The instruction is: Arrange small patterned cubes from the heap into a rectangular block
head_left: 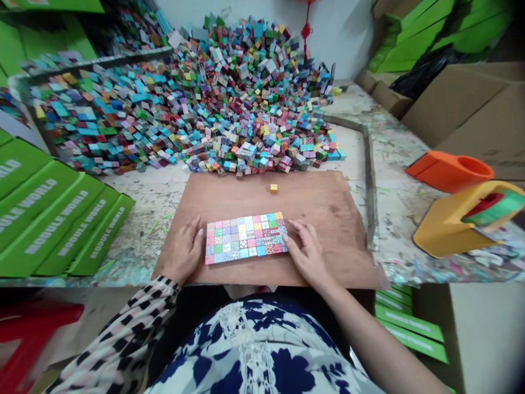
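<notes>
Small patterned cubes in many colours lie packed side by side as a flat rectangular array (246, 238) on a brown board (328, 205). My left hand (186, 249) rests on the board by the array's left end, fingers extended and thumb close to the edge cubes. At the other end, my right hand (307, 249) has its fingers stretched out and its thumb against the right edge. Neither hand grasps anything. One loose yellow cube (273, 188) sits on the board beyond the array.
A big heap of mixed cubes (246, 93) rises behind the board. Green boxes (77, 219) stand at the left. To the right are a raised wooden strip (370, 186), an orange holder (449, 171), a yellow tape dispenser (443, 224) and cardboard boxes (471, 115).
</notes>
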Demonstrator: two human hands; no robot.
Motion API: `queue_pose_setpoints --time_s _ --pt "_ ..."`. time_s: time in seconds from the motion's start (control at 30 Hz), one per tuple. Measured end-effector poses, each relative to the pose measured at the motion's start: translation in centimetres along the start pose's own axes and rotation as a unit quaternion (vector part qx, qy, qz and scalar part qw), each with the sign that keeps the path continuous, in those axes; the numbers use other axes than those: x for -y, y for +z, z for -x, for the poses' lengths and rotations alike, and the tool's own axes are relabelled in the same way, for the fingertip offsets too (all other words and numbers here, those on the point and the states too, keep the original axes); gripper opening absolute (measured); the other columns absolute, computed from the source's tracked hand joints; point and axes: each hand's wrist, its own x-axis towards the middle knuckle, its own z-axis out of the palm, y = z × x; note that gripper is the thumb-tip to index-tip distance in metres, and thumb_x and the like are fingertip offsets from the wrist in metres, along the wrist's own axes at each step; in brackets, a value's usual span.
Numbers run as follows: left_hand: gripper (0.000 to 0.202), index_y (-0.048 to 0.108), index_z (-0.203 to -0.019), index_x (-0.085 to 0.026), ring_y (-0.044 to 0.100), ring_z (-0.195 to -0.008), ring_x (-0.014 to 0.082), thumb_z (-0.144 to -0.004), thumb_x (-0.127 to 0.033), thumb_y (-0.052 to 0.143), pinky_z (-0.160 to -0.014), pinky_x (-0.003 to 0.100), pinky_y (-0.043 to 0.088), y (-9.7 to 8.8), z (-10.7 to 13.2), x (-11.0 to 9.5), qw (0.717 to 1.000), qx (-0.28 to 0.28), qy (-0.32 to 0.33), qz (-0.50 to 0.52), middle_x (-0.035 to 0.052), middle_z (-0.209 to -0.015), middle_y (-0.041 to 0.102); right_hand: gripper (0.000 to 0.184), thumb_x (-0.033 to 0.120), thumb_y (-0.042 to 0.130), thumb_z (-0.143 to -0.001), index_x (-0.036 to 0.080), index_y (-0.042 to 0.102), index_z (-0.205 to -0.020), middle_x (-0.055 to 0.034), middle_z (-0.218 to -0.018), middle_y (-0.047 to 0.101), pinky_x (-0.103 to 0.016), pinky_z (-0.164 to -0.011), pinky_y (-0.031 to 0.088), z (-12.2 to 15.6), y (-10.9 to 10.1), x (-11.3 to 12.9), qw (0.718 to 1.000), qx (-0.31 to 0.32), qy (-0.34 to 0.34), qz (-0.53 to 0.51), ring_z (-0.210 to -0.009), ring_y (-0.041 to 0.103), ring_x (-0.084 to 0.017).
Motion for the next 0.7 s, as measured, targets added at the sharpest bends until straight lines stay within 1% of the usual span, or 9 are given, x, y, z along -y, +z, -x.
queue_pose_setpoints --time_s 0.1,0.2,0.27,0.3,0.33,0.4,0.5,0.6,0.7 --pt "0.055 0.05 -0.135 -0.015 0.052 -0.126 0.0267 -0.096 -0.048 0.032 -0.109 0.048 0.039 -0.6 0.0 -0.3 1.0 0.017 -0.011 0.014 0.0151 -0.133 0.058 0.057 0.055 0.055 -0.088 0.028 0.046 -0.138 -0.0135 -0.14 0.04 -0.053 -0.109 0.038 -0.1 -0.1 -0.1 0.999 0.016 -0.004 0.039 -0.135 0.04 -0.03" --pt "0.056 0.049 -0.137 -0.016 0.05 -0.13 0.0263 -0.094 -0.051 0.036 -0.111 0.046 0.037 -1.6 0.0 -1.3 0.999 0.023 -0.006 0.025 0.0143 -0.139 0.054 0.087 0.062 0.066 -0.076 0.025 0.034 -0.147 -0.017 -0.156 0.02 -0.06 -0.113 0.027 -1.3 -0.6 0.0 0.985 0.103 -0.071 0.118 -0.146 0.019 -0.036" --pt "0.063 0.047 -0.138 -0.017 0.04 -0.138 0.0299 -0.09 -0.056 0.042 -0.115 0.051 0.028 -2.1 -0.3 -2.6 0.999 0.038 0.032 -0.002 0.015 -0.145 0.049 0.102 0.066 0.07 -0.069 0.022 0.027 -0.151 -0.0179 -0.16 0.015 -0.063 -0.116 0.016 -2.7 -0.9 0.2 0.958 0.182 -0.137 0.174 -0.148 0.007 -0.038" --pt "0.069 0.046 -0.14 -0.016 0.032 -0.143 0.0329 -0.086 -0.06 0.047 -0.117 0.055 0.02 -2.2 -0.5 -3.4 0.996 0.054 0.059 -0.028 0.0155 -0.148 0.046 0.108 0.067 0.071 -0.067 0.02 0.025 -0.152 -0.0185 -0.16 0.015 -0.064 -0.116 0.011 -3.6 -1.0 0.5 0.942 0.216 -0.163 0.198 -0.148 0.004 -0.039" --pt "0.079 0.042 -0.143 -0.016 0.023 -0.146 0.0361 -0.08 -0.063 0.053 -0.118 0.06 0.011 -2.2 -0.8 -4.4 0.99 0.088 0.092 -0.053 0.0164 -0.152 0.04 0.113 0.069 0.072 -0.064 0.018 0.023 -0.153 -0.0193 -0.16 0.017 -0.064 -0.116 0.008 -4.4 -1.0 0.8 0.926 0.248 -0.182 0.219 -0.148 0.002 -0.039" --pt "0.101 0.033 -0.148 -0.014 0.017 -0.147 0.0381 -0.069 -0.069 0.062 -0.118 0.061 0.001 -1.9 -1.5 -6.2 0.976 0.146 0.143 -0.08 0.0188 -0.156 0.032 0.118 0.071 0.072 -0.062 0.014 0.023 -0.153 -0.0212 -0.159 0.02 -0.063 -0.117 0.005 -5.9 -0.8 1.5 0.9 0.292 -0.21 0.248 -0.148 0.004 -0.04" --pt "0.117 0.028 -0.149 -0.008 0.018 -0.147 0.0408 -0.06 -0.075 0.063 -0.116 0.062 -0.005 -0.8 -2.7 -8.0 0.96 0.194 0.179 -0.09 0.025 -0.156 0.028 0.115 0.07 0.07 -0.063 0.009 0.028 -0.151 -0.0218 -0.157 0.026 -0.059 -0.118 0.003 -7.2 0.0 2.4 0.876 0.322 -0.239 0.267 -0.147 0.01 -0.04" --pt "0.118 0.03 -0.147 -0.003 0.025 -0.144 0.0427 -0.059 -0.074 0.063 -0.115 0.063 -0.003 0.3 -3.4 -8.4 0.954 0.215 0.186 -0.095 0.029 -0.151 0.035 0.11 0.067 0.067 -0.066 0.006 0.031 -0.15 -0.0221 -0.153 0.035 -0.057 -0.119 0.002 -7.4 0.8 2.6 0.868 0.336 -0.253 0.265 -0.146 0.019 -0.039" --pt "0.109 0.035 -0.144 -0.003 0.034 -0.14 0.0411 -0.062 -0.07 0.063 -0.117 0.061 0.002 0.8 -3.4 -8.2 0.952 0.221 0.193 -0.088 0.0275 -0.146 0.044 0.105 0.062 0.065 -0.069 0.001 0.032 -0.148 -0.0232 -0.149 0.041 -0.054 -0.12 0.002 -7.2 1.2 2.3 0.869 0.338 -0.256 0.255 -0.144 0.026 -0.036"
